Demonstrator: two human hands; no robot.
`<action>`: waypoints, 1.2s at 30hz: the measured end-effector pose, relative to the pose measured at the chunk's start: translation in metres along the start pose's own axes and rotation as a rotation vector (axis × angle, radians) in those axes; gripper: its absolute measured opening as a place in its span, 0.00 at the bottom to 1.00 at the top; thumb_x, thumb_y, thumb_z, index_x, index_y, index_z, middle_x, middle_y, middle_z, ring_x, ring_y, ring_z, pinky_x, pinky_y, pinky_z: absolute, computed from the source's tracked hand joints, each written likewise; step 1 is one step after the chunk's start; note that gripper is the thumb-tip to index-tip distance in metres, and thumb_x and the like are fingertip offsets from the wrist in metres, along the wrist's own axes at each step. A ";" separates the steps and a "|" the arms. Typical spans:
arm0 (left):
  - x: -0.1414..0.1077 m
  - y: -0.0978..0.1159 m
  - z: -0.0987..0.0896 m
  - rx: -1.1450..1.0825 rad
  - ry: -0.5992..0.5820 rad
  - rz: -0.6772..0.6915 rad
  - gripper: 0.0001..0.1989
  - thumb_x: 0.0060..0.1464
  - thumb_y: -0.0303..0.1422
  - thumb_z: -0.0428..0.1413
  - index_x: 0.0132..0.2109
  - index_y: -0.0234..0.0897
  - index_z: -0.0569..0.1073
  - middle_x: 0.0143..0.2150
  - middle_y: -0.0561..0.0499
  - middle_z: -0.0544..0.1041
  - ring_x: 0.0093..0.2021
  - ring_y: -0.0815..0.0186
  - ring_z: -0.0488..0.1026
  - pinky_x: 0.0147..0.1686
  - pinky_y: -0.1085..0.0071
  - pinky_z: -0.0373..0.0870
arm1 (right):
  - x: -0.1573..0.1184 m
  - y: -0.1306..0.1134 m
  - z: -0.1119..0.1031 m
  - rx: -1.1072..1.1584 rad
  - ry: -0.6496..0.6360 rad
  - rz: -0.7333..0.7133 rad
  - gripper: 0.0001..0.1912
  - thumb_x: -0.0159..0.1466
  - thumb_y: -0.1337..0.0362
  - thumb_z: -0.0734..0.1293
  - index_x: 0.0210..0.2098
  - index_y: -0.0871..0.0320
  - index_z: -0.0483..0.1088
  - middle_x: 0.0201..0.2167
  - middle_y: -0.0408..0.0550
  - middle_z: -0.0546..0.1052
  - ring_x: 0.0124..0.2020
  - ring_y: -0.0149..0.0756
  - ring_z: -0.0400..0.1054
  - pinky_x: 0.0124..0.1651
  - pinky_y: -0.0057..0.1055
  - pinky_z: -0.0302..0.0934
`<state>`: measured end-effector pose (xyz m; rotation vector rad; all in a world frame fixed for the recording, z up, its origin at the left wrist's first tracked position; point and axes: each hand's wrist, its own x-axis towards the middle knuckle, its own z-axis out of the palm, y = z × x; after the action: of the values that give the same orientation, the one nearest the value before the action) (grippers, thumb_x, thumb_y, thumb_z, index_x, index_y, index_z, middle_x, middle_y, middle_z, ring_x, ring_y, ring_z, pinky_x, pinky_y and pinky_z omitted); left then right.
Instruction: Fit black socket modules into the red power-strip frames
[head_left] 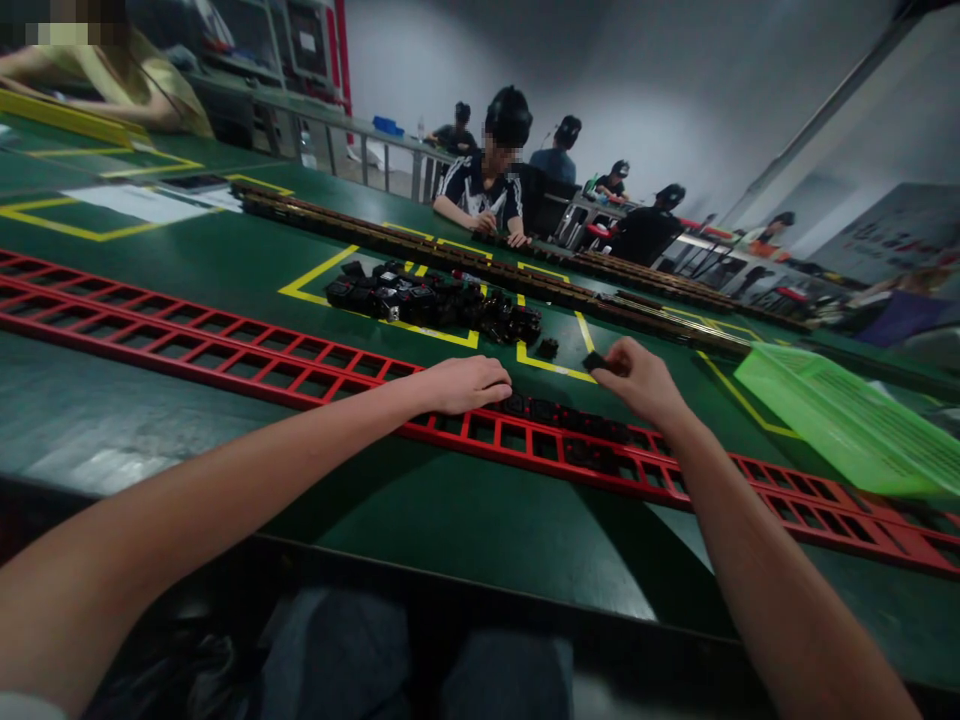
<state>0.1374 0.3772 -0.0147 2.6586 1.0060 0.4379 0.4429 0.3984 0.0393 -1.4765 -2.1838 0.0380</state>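
Observation:
A long red rack (525, 452) with two rows of rectangular slots lies across the green table. Several square black parts (544, 410) sit in its slots near the middle. My left hand (469, 385) rests over the rack's far row, its fingers bent together, the tips at the leftmost of these parts; what lies under them is hidden. Above the far edge of the rack, my right hand (641, 378) pinches a small black part (595, 362) between thumb and fingers. Beyond the rack lies a pile of loose black parts (420, 295), with a single one apart at its right.
A green plastic basket (847, 420) stands at the right, close to the rack. Long brown racks (360, 225) run across the table behind the pile. A person (491, 175) works opposite, another (112, 80) at far left. Papers (142, 203) lie at left.

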 end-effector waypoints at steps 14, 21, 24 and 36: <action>-0.002 0.004 -0.004 0.012 -0.043 -0.013 0.20 0.69 0.42 0.40 0.53 0.37 0.71 0.54 0.45 0.73 0.52 0.59 0.69 0.52 0.65 0.65 | -0.087 0.037 -0.035 -0.136 -0.261 0.032 0.14 0.61 0.53 0.67 0.41 0.55 0.71 0.36 0.50 0.79 0.35 0.43 0.74 0.38 0.38 0.67; -0.002 0.007 -0.006 0.011 -0.046 -0.011 0.21 0.69 0.41 0.40 0.52 0.36 0.72 0.54 0.44 0.73 0.53 0.59 0.69 0.54 0.65 0.65 | -0.083 0.051 -0.035 -0.034 -0.232 0.015 0.16 0.55 0.54 0.71 0.39 0.55 0.71 0.37 0.50 0.79 0.38 0.45 0.74 0.42 0.41 0.68; -0.002 0.008 -0.007 0.004 -0.046 -0.011 0.21 0.69 0.41 0.40 0.52 0.35 0.72 0.54 0.44 0.73 0.53 0.59 0.69 0.54 0.64 0.65 | -0.087 0.050 -0.029 0.001 -0.181 0.003 0.22 0.56 0.54 0.70 0.48 0.57 0.72 0.41 0.52 0.78 0.39 0.47 0.74 0.43 0.42 0.69; -0.002 0.010 -0.007 0.006 -0.054 -0.013 0.22 0.68 0.42 0.40 0.52 0.36 0.73 0.55 0.44 0.73 0.54 0.58 0.70 0.51 0.64 0.65 | -0.093 0.048 -0.042 0.012 -0.271 -0.149 0.17 0.62 0.57 0.66 0.48 0.54 0.75 0.46 0.54 0.78 0.49 0.49 0.71 0.56 0.49 0.65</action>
<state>0.1388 0.3698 -0.0050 2.6526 1.0097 0.3588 0.5282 0.3263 0.0262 -1.3640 -2.4985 0.2112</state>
